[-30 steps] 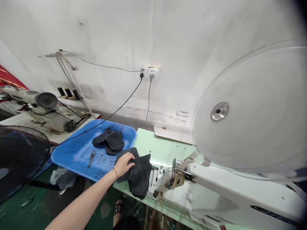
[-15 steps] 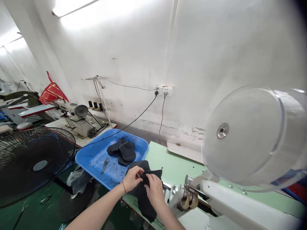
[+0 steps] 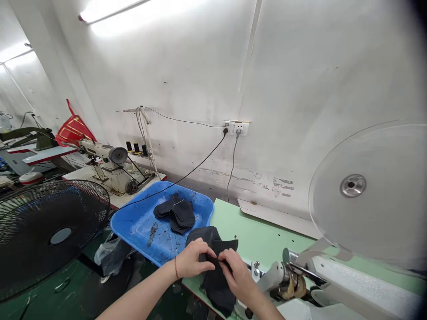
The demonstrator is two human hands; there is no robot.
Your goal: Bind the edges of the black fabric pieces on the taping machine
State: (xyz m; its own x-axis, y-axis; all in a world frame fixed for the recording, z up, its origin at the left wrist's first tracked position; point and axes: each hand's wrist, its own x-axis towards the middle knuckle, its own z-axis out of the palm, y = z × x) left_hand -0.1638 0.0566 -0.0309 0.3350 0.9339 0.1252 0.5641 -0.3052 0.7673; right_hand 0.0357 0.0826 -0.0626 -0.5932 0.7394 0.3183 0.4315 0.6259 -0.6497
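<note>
Black fabric pieces (image 3: pixel 218 289) lie in a loose pile at the near left edge of the green table, in front of the sewing machine. My left hand (image 3: pixel 195 260) is over the pile's left side, thumb and fingers curled around the cloth with a small gap between their tips. From the right, my right hand (image 3: pixel 238 273) pinches the same cloth, its fingertips nearly meeting those of the left. A squared black flap (image 3: pixel 228 245) sticks out beyond the fingers. My hands hide the exact grip points.
A blue tray (image 3: pixel 133 242) left of the table holds more black cut pieces (image 3: pixel 182 215). On the right stands a white sewing machine (image 3: pixel 350 280) with a clear round cover (image 3: pixel 383 200). A black fan (image 3: pixel 50 235) is at left; a power cord (image 3: pixel 200 166) crosses above the tray.
The view has shifted, so the scene sits further right. My left thumb and fingers have spread slightly apart; the right fingertips have drawn in toward the left ones on the cloth.
</note>
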